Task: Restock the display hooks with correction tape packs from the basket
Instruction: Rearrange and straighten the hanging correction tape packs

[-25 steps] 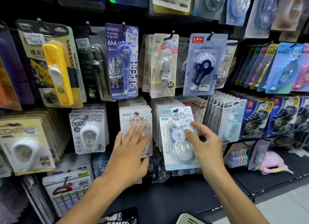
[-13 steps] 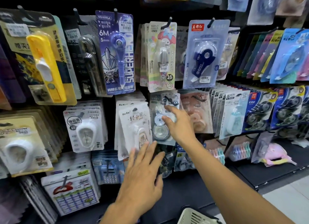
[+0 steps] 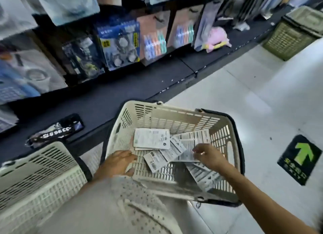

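A cream plastic basket (image 3: 174,109) with dark handles sits on the floor below me. Several correction tape packs (image 3: 152,140) lie face down on its bottom, white backs up. My left hand (image 3: 117,164) rests inside the basket at the left, fingers relaxed on the mesh floor beside the packs. At the right, the fingers of my right hand (image 3: 208,155) curl onto the edge of one pack (image 3: 187,143). Blurred hanging packs (image 3: 120,41) on the display fill the top of the view; the hooks themselves are out of sight.
A second cream basket (image 3: 35,172) stands at my left. A dark flat item with white lettering (image 3: 56,130) lies on the black shelf ledge (image 3: 139,80). An olive crate (image 3: 293,34) sits far right. A green arrow sticker (image 3: 299,159) marks the pale floor.
My view dropped from the display wall to the basket. Both hands left the hanging packs and came down into the basket, the right one onto a pack.
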